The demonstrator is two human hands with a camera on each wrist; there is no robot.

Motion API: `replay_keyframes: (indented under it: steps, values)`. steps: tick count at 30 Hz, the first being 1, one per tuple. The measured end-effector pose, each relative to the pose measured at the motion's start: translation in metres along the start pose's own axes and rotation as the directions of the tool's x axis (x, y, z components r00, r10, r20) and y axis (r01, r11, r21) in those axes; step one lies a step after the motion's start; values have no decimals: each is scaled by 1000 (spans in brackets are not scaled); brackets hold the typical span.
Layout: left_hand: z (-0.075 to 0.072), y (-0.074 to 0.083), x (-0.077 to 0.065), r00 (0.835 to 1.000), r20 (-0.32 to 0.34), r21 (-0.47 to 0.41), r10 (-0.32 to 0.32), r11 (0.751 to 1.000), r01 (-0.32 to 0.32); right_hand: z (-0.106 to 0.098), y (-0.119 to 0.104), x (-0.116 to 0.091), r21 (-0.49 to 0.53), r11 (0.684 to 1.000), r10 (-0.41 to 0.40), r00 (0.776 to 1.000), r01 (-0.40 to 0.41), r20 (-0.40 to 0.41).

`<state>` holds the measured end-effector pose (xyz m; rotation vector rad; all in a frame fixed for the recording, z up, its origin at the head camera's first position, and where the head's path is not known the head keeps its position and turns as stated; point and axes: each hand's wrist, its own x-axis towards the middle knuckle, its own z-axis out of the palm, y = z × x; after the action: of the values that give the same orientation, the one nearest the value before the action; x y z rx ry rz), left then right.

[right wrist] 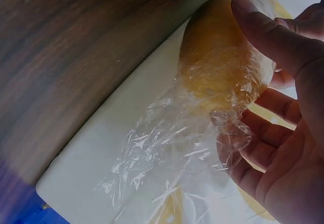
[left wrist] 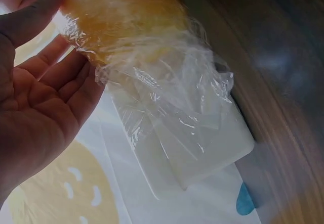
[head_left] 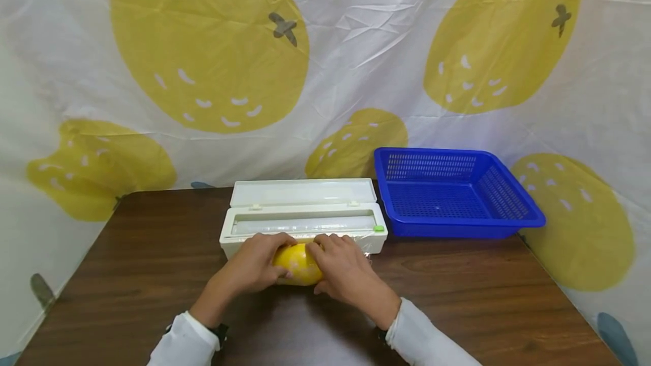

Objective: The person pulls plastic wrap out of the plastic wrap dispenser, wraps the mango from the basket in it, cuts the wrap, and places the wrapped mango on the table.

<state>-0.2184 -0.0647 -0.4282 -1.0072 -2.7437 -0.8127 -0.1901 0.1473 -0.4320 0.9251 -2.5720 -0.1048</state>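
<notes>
A yellow, smooth, rounded fruit (head_left: 299,265) is held between both hands at the front of a white cling film dispenser (head_left: 304,225). My left hand (head_left: 258,261) grips its left end, thumb on the near side and fingers on the far side. On the other end, my right hand (head_left: 342,267) holds it the same way. Clear cling film (left wrist: 172,90) covers the fruit and bunches in loose wrinkles past its end in the left wrist view. In the right wrist view, more crumpled film (right wrist: 152,143) trails over the dispenser's white wall.
The dispenser's lid (head_left: 304,192) stands open at the back, with a film roll (head_left: 305,225) inside and a green slider (head_left: 378,229) at the right end. A blue plastic basket (head_left: 468,222) sits to the right on the brown wooden table (head_left: 152,275). Behind hangs a fruit-printed cloth (head_left: 351,49).
</notes>
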Motion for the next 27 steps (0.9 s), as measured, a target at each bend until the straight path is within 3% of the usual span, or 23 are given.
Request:
replay_keyframes:
  steps: [13,27]
  values:
    - [-1,-5,-2,1000,27,-74,-12,997,14,6,2,1,8,1000,-5,999,5,33]
    - [1,-10,-1,999,40,-63,-19,998,21,6,10,1,142,990,3,998,-12,64]
